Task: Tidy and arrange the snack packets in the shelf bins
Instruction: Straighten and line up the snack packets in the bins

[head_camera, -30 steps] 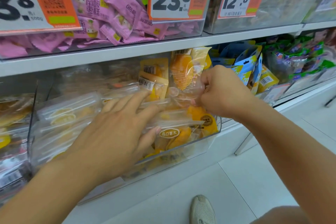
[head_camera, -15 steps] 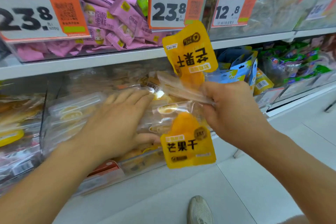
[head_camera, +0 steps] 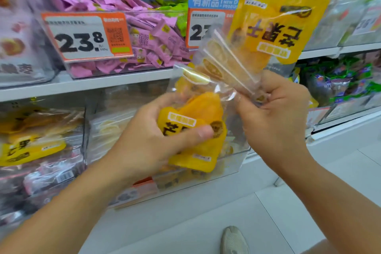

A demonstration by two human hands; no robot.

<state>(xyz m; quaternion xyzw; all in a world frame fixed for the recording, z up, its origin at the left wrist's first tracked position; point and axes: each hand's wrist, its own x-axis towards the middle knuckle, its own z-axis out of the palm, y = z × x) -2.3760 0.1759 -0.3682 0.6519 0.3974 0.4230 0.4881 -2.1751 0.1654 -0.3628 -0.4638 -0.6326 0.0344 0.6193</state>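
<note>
left hand (head_camera: 144,140) gripped one mango packet (head_camera: 198,130) | right hand (head_camera: 274,113) pinched several packets (head_camera: 276,27) | all out of clear bin (head_camera: 233,163) | progress: early, sorting pending

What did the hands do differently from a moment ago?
The left hand came up off the packets in the clear bin and took hold of the lower yellow packet, which the right hand had lifted out. The right hand raised its packets higher. It still grips the clear packets and the upside-down yellow packet.
</note>
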